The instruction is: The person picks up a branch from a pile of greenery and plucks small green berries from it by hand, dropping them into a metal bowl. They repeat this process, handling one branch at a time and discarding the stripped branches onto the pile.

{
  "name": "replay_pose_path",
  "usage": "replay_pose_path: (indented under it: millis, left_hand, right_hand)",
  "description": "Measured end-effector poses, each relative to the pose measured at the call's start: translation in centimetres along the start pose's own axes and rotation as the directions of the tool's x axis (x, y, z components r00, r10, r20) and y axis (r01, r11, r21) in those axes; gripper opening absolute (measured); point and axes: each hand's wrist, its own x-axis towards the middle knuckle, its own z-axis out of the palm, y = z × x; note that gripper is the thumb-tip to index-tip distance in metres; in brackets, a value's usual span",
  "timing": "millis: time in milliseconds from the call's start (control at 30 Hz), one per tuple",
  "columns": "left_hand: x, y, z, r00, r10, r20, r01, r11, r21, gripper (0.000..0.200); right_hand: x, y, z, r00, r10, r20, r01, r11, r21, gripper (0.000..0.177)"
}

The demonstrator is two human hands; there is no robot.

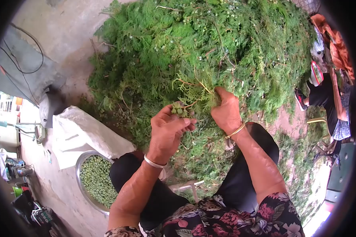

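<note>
with twelve o'clock straight ahead of the hands, the left hand (165,128) is nearest the middle, its fingers curled round a few green cones (179,110), the thumb laid forward; how firmly they press i cannot tell. just beside it, at two o'clock, the right hand (226,112) has thumb and forefinger pressed together, pinching a leafy sprig (205,91) whose thin brown stem runs towards the left hand. for a clean pick, i would judge, the right hand should hold the stem steady while the left takes each cone close to its stalk and twists lightly, so little foliage comes away and the cones stay whole; a small handful at a time is easier to keep from spilling. at eight o'clock, beside the left knee, a metal basin (78,175) on the floor holds many more such cones, close enough for a short, low drop. at nine o'clock a white sack (89,132) lies near the basin. beyond the hands, from eleven to one o'clock, spreads a large heap of cut greenery (162,47). farthest off, at three o'clock, another person's arm (338,94) shows.
</note>
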Motion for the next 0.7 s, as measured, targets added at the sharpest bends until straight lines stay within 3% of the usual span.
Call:
replay_pose_path:
  millis: [133, 200, 333, 400, 433, 500, 567, 633, 700]
  left_hand:
    - [0.7, 0.0, -0.7, 0.998, -0.031, -0.048, 0.028, 0.999, -0.046, 0.031]
    - [0.7, 0.2, -0.4, 0.993, -0.028, -0.113, 0.018, 0.996, -0.089, 0.028]
    - [0.9, 0.1, -0.7, 0.988, -0.016, -0.157, 0.014, 1.000, -0.015, 0.020]
    - [0.7, 0.2, -0.8, 0.995, -0.047, -0.083, 0.046, 0.999, -0.011, 0.012]
    - [0.7, 0.1, -0.6, 0.996, -0.048, -0.081, 0.047, 0.999, -0.012, 0.012]
    - [0.6, -0.3, -0.1, 0.999, -0.032, -0.024, 0.033, 0.999, 0.021, 0.010]
    - [0.6, -1.0, 0.3, 0.999, -0.025, -0.024, 0.025, 1.000, 0.012, 0.011]
    - [0.6, -1.5, 0.5, 1.000, -0.007, -0.004, 0.007, 0.997, 0.082, 0.011]
    - [0.3, -1.9, 1.0, 1.000, 0.000, -0.010, 0.002, 0.992, 0.130, 0.010]
  right_hand:
    - [0.0, -0.5, -0.1, 0.999, -0.038, 0.006, 0.037, 0.997, 0.070, 0.038]
    - [0.0, -1.0, -0.4, 0.995, -0.024, 0.099, 0.021, 0.999, 0.031, 0.040]
    - [0.1, 0.3, 0.2, 0.992, -0.073, 0.101, 0.068, 0.997, 0.047, 0.034]
    - [0.5, 0.3, 0.4, 0.977, 0.098, 0.188, -0.159, 0.925, 0.345, 0.032]
    - [0.4, -0.1, 0.0, 0.977, 0.099, 0.187, -0.159, 0.925, 0.344, 0.032]
    - [0.5, -3.5, -2.0, 0.818, 0.406, 0.408, -0.568, 0.686, 0.456, 0.039]
    - [0.5, -4.3, -2.4, 0.798, 0.415, 0.438, -0.594, 0.666, 0.451, 0.038]
    - [0.4, -3.7, -1.9, 0.837, 0.324, 0.441, -0.523, 0.710, 0.472, 0.049]
    - [0.0, -1.9, -0.7, 0.828, 0.366, 0.425, -0.546, 0.698, 0.463, 0.054]
